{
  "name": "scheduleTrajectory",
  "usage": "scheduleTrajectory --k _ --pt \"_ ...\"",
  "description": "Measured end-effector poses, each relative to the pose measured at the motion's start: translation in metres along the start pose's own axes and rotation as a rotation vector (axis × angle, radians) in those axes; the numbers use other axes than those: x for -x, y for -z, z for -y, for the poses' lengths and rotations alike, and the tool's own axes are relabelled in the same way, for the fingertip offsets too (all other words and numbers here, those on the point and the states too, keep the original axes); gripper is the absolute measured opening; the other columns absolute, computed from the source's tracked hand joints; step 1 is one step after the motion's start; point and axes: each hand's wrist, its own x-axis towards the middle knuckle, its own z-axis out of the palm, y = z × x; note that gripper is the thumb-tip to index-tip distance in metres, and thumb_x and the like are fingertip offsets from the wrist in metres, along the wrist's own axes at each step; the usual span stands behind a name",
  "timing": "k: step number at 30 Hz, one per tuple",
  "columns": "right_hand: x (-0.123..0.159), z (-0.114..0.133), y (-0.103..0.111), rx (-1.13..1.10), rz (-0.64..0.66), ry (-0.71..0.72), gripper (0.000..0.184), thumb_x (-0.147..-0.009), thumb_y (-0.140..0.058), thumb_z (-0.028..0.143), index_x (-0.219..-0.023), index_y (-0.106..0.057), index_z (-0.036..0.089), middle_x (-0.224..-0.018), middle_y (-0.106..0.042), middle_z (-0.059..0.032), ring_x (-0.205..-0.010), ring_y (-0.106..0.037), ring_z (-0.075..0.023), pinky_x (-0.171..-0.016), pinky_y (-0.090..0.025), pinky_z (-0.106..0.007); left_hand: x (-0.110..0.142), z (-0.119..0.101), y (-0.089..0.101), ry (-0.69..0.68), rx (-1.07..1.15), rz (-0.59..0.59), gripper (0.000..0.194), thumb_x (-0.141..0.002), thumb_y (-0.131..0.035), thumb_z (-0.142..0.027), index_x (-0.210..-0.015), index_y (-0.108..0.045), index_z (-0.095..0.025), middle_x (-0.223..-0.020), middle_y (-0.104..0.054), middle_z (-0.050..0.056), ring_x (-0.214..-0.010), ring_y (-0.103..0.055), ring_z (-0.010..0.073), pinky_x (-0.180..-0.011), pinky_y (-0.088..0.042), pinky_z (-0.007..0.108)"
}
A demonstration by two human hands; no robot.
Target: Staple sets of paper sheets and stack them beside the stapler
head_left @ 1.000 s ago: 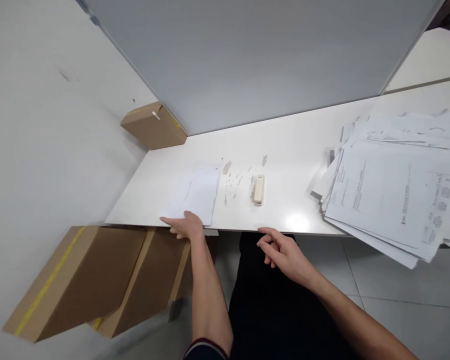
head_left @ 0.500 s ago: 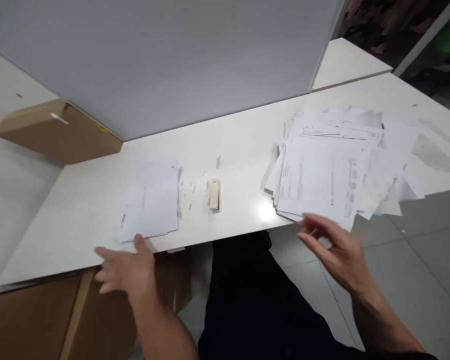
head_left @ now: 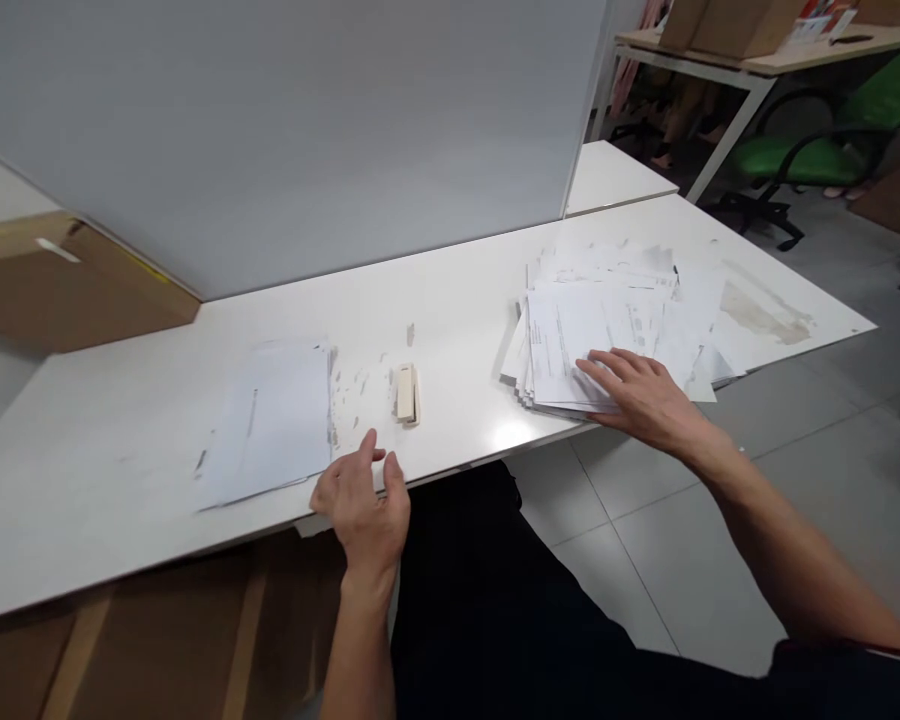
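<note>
My right hand rests on the near edge of a messy stack of printed papers, its fingers stretched out over the top sheet. Its thumb is partly hidden at the stack's edge. At the table's front edge my left hand hovers with fingers apart and nothing in it. A cream stapler lies on the table between the two piles of paper. To its left sits a smaller, neater paper pile, beside my left hand and apart from it.
The white table backs onto a grey partition. A cardboard box stands at the back left, and more cardboard boxes are under the table. A green chair and another desk are at the far right.
The view has swung right. My left hand has left the neat pile and moved right along the table edge. My right hand has moved from the front edge onto the messy stack.
</note>
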Motion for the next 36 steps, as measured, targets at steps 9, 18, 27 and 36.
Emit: scheduleTrajectory --k 9,18,27,36 --pt "-0.005 -0.017 0.013 -0.082 0.062 0.015 0.065 -0.082 -0.046 0.062 -0.136 -0.04 0.025 -0.139 -0.045 -0.0106 -0.129 -0.037 -0.0342 -0.096 -0.038 -0.051 0.017 -0.022 -0.006 -0.098 0.205 0.128 0.035 -0.083 -0.054 -0.018 -0.117 -0.06 -0.018 -0.085 -0.067 0.008 -0.096 -0.056 0.0232 -0.091 -0.034 0.038" --pt "-0.022 0.011 0.003 -0.083 -0.04 0.085 0.041 -0.09 -0.045 0.042 -0.124 -0.055 0.021 -0.133 -0.053 -0.0091 -0.127 -0.041 -0.0318 -0.096 -0.04 -0.05 0.033 -0.033 -0.014 -0.11 0.355 0.226 0.034 -0.082 -0.054 -0.017 -0.114 -0.064 -0.02 -0.088 -0.069 0.009 -0.092 -0.058 0.0232 -0.087 -0.037 0.038" --pt "-0.016 0.033 0.01 -0.357 -0.222 -0.149 0.031 -0.092 -0.04 0.031 -0.098 -0.069 0.019 -0.099 -0.07 -0.0072 -0.094 -0.064 -0.0236 -0.08 -0.053 -0.04 0.04 -0.038 -0.005 0.128 0.663 0.343 0.031 -0.081 -0.057 -0.02 -0.111 -0.066 -0.022 -0.096 -0.07 0.008 -0.089 -0.061 0.0209 -0.089 -0.042 0.036" --pt "0.022 0.136 0.013 -0.561 -0.261 0.083 0.018 -0.088 -0.051 0.023 -0.085 -0.069 0.024 -0.088 -0.072 -0.0053 -0.087 -0.065 -0.0223 -0.078 -0.051 -0.041 0.024 -0.058 -0.003 1.153 1.625 0.863 0.064 -0.077 -0.051 -0.063 -0.116 -0.06 -0.014 -0.105 -0.067 0.015 -0.084 -0.066 0.023 -0.075 -0.052 0.037"
